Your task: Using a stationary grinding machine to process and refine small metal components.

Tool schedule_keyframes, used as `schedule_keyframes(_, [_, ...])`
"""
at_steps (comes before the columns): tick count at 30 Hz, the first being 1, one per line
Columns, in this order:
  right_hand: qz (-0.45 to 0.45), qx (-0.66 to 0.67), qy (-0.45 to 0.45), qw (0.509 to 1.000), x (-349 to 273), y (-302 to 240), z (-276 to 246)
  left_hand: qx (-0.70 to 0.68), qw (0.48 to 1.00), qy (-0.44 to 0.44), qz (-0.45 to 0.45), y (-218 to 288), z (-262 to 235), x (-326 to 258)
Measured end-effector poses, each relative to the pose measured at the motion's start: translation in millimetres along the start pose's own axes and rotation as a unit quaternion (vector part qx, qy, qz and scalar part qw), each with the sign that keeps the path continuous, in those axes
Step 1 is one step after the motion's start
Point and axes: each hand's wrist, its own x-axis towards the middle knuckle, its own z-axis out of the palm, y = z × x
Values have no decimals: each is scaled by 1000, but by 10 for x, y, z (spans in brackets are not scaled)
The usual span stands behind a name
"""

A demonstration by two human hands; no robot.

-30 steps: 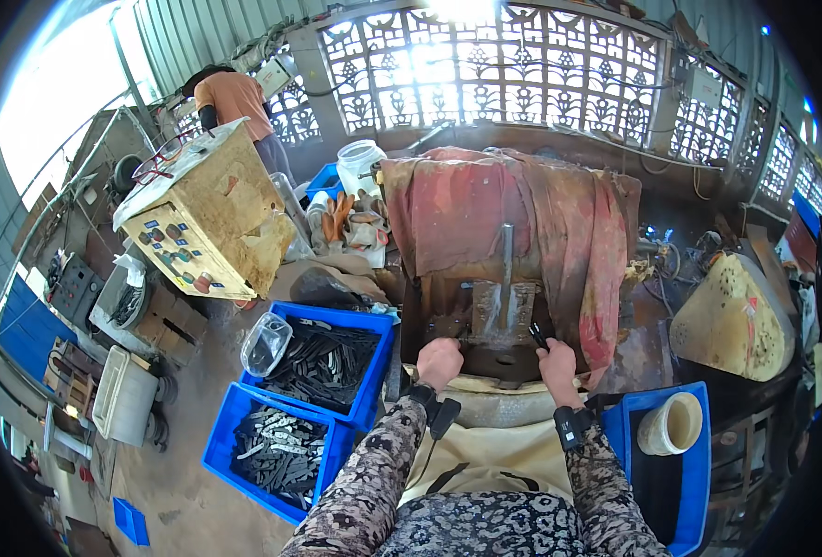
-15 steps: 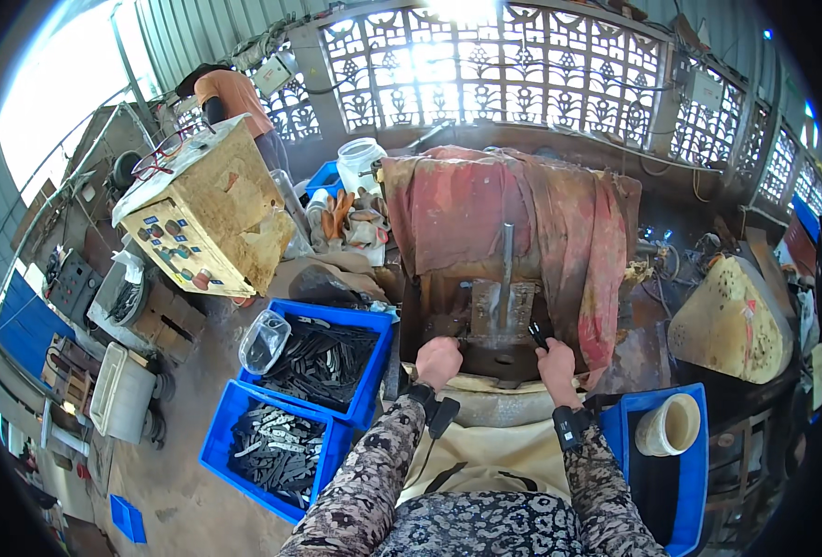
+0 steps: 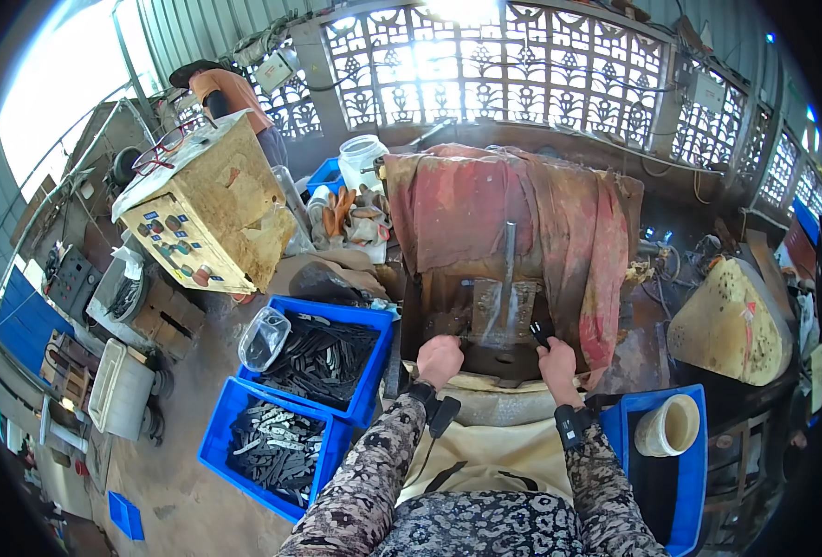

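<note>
The small dark metal piece (image 3: 540, 332) sits pinched in my right hand (image 3: 559, 364) at the press bed (image 3: 499, 311), so I keep my clenched, empty-looking left hand (image 3: 440, 357) clear of the 1 ram.

A single head-worn fisheye looks steeply down, close over the cloth-draped machine (image 3: 508, 241).

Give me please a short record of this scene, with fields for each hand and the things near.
left hand: closed, resting at the machine's metal bed
right hand: holds a small dark piece in its fingers
left side: two blue crates of dark metal pieces
right side: blue crate with a pale tub
background: another person at the lattice wall
</note>
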Motion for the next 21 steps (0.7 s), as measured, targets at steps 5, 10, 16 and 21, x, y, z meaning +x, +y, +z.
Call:
schedule_keyframes(5, [-13, 59, 12, 998, 331, -105, 21, 0, 1000, -4, -15, -24, 9, 40])
schedule_keyframes(10, [-47, 99, 82, 991, 977, -1093, -500, 4, 1000, -19, -1, -31, -15, 35])
schedule_keyframes(16, [-79, 88, 138, 983, 1512, -1722, -539, -2, 1000, 11, 25, -48, 77, 21])
schedule_keyframes(21, [-116, -2, 78, 990, 1655, -1763, -442, 5, 999, 16, 38, -68, 101, 35])
